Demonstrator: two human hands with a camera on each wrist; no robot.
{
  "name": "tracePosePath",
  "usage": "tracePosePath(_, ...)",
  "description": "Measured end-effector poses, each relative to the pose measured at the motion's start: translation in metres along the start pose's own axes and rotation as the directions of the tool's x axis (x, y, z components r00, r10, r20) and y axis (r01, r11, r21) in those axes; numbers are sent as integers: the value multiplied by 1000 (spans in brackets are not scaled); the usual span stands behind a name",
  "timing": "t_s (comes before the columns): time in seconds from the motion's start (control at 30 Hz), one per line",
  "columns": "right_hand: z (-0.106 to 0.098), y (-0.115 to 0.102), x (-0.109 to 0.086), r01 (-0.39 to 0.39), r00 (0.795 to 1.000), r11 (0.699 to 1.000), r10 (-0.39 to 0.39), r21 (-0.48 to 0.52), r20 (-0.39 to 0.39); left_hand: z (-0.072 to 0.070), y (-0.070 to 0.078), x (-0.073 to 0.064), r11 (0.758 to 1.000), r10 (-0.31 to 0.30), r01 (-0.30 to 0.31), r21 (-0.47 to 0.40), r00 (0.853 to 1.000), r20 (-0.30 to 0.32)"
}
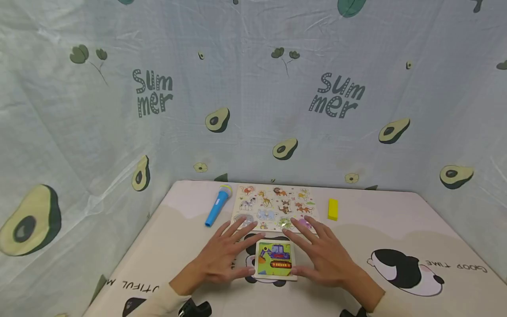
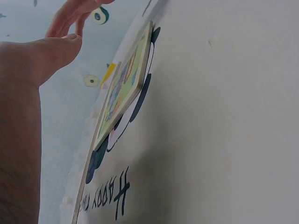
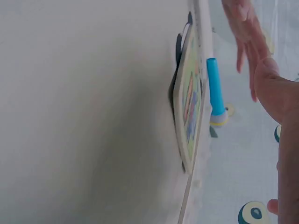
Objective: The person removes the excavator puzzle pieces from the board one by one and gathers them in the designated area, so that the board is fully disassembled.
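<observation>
A small square puzzle (image 1: 275, 259) with an excavator picture lies flat on the table between the two hands. My left hand (image 1: 223, 253) is on its left with fingers spread and holds nothing. On the other side, my right hand (image 1: 326, 255) also has its fingers spread and is empty. Both wrist views show a gap between the hands and the puzzle (image 2: 122, 88), so they are held above the table. Just beyond it lies an animal puzzle board (image 1: 273, 198), its near edge partly hidden by the fingertips.
A blue toy microphone (image 1: 218, 207) lies to the left of the animal board. A yellow block (image 1: 332, 209) is to its right. The table (image 1: 356, 233) has a printed cover, and cloth with avocado prints (image 1: 253, 88) hangs behind and at the sides.
</observation>
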State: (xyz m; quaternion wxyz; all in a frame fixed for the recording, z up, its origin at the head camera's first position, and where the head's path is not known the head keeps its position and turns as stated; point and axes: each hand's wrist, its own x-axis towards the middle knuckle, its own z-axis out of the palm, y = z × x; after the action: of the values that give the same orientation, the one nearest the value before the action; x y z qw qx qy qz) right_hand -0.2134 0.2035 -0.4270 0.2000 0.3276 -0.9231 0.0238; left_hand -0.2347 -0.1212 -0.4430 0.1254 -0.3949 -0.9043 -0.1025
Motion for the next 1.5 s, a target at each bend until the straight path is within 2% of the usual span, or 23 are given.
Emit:
tracePosePath(0.23, 6, -13, 9, -54, 999, 991, 55, 121, -1, 6, 6, 2, 993, -76, 79, -86, 996, 39)
tracePosePath(0.53, 16, -27, 18, -162, 984, 956, 138, 245, 115, 19, 6, 5, 979, -130, 142, -148, 987, 90)
tracePosePath(0.9, 32, -33, 32, -181, 980, 907, 136, 380, 142, 33, 5, 7, 968, -189, 205, -144, 975, 112)
tracePosePath(1.17, 43, -41, 43, -228, 968, 851, 147, 473, 201, 35, 3, 6, 969, -200, 215, -121, 972, 123)
tracePosePath(1.3, 48, -43, 47, -239, 968, 846, 169, 477, 185, 35, 4, 8, 974, -192, 206, -98, 972, 135)
tracePosePath(1.5, 57, -45, 47, -272, 962, 848, 225, 456, 155, 34, 5, 9, 973, -197, 215, -85, 964, 177)
